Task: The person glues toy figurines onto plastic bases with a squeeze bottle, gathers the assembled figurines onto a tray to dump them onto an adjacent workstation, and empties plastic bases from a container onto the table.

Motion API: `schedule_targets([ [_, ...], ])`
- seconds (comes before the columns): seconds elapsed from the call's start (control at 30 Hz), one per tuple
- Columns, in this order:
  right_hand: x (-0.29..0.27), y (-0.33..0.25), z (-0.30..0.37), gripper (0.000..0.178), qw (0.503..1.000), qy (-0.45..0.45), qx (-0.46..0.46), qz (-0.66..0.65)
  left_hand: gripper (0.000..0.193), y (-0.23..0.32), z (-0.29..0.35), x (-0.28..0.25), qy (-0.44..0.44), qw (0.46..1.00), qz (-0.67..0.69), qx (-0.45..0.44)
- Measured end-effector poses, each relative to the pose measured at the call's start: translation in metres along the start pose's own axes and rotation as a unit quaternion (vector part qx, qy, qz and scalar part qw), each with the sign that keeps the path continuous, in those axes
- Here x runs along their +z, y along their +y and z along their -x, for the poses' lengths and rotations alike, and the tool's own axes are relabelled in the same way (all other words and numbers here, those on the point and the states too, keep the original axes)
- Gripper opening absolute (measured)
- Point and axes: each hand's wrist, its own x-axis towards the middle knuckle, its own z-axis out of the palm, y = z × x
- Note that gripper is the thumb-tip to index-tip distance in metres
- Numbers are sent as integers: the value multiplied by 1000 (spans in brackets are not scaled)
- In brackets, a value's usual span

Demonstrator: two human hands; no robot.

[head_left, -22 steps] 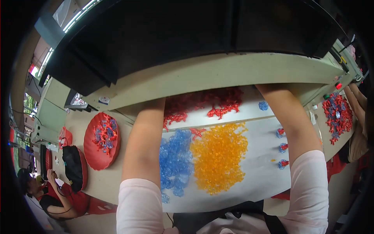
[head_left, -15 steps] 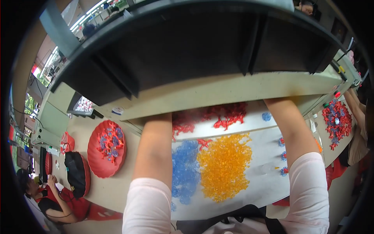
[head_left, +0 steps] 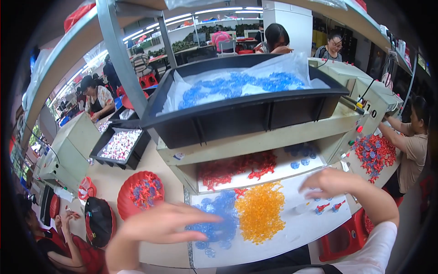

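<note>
A busy workshop, w/ other workers seated at benches behind and a white worktop [head_left: 292, 233] in front. The left hand [head_left: 159, 223] hovers over the worktop's left edge, fingers spread and open, tips just above the blue pile [head_left: 219, 219] of small plastic pieces; it grips nothing. The right hand [head_left: 331, 182] hangs above the worktop's right side, fingers loosely curled and open, blurred, holding nothing that shows. An orange pile [head_left: 260, 212] lies mid-worktop, touching the blue pile on its left. A few small red-and-blue pieces [head_left: 326, 208] sit near the right edge, just below the right hand. At the back edge, a low shelf [head_left: 255, 176] carries red pieces [head_left: 237, 168] and some blue ones. Above it, a black bin [head_left: 246, 107], lined w/ clear plastic, holds blue pieces. Left of the worktop, on the tan bench, a round red tray [head_left: 139, 194] holds mixed red and blue bits; a smaller black tray [head_left: 121, 146] sits further back. At the far right, another person [head_left: 413, 146] reaches into a red heap [head_left: 374, 153].
</note>
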Motion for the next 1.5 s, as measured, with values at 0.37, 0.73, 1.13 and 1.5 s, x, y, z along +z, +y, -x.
schedule_targets([
  [0.37,-189,63,-30,15,975,189,111,43,34,-43,-100,-160,23,965,-177,-192],
  [0.73,-204,88,-64,26,930,-169,313,91,26,-33,-91,-159,-78,919,-239,-303],
  [1.13,-211,80,-66,11,924,-249,286,-48,16,-50,-84,-164,-123,950,-169,-231],
  [1.5,-222,132,-113,16,826,411,157,353,13,-108,-124,-219,361,794,-467,-144],
])
